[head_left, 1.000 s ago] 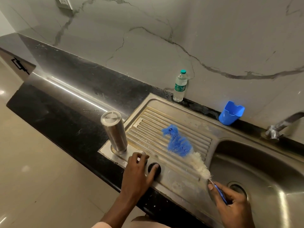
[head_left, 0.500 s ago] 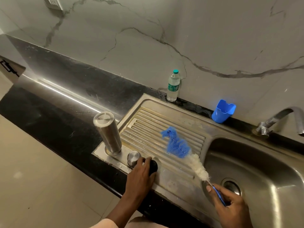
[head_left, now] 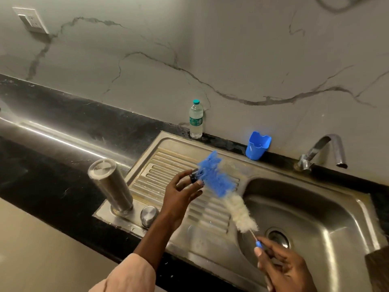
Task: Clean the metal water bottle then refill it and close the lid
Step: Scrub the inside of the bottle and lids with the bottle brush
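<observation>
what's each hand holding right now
Left hand: fingers pinch a small black cap.
Right hand: fingers grip the bottle brush by its handle.

1. Our left hand (head_left: 181,192) has lifted the small black cap (head_left: 194,175) off the near sink rim, where it lay a second ago, and now pinches it above the draining board.
2. Our right hand (head_left: 282,268) has swung the bottle brush (head_left: 223,188) so its blue tip meets the raised cap.
</observation>
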